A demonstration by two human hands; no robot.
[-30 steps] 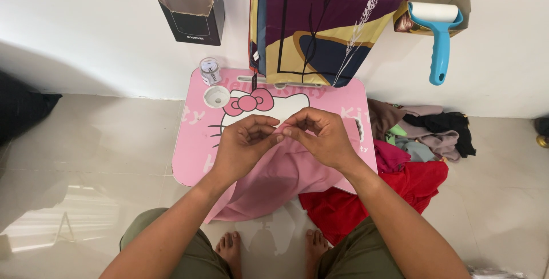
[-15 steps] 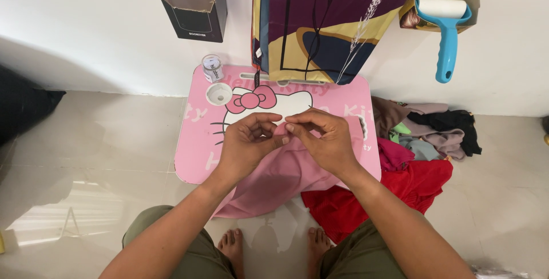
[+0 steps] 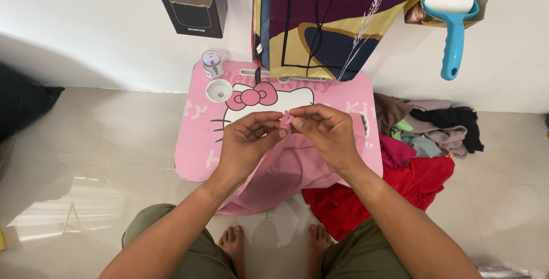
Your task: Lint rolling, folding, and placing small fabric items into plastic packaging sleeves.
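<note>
Head view, the only one. Both hands are meeting over a small pink lap table (image 3: 194, 153) with a cartoon cat print, standing on pale floor tiles against a white wall. Left hand (image 3: 247, 142) is pinching an edge of pink cloth (image 3: 286, 167) between thumb and fingertips, fingers curled nearly closed. Right hand (image 3: 327, 130) is doing the same just beside it, thumb and forefinger closing on the same raised bit of cloth, other fingers bent in. The two pinch points are almost touching. Cannot tell whether anything else thin is sitting between the fingers.

The pink cloth is draping from the hands down over the table's near edge and hanging toward the person's bare feet. Red cloth (image 3: 400, 184) is lying on the floor at the table's right, touching the pink one, with a heap of mixed clothes (image 3: 434, 127) behind it.

At the table's far left corner a small clear jar (image 3: 212, 63) is standing upright, just behind a round recessed cup holder (image 3: 219, 90). A patterned purple and yellow fabric (image 3: 320, 22) is hanging over the far edge. A blue lint roller (image 3: 453, 27) is hanging on the wall to the right; a dark box (image 3: 191, 10) is sitting at upper left.
</note>
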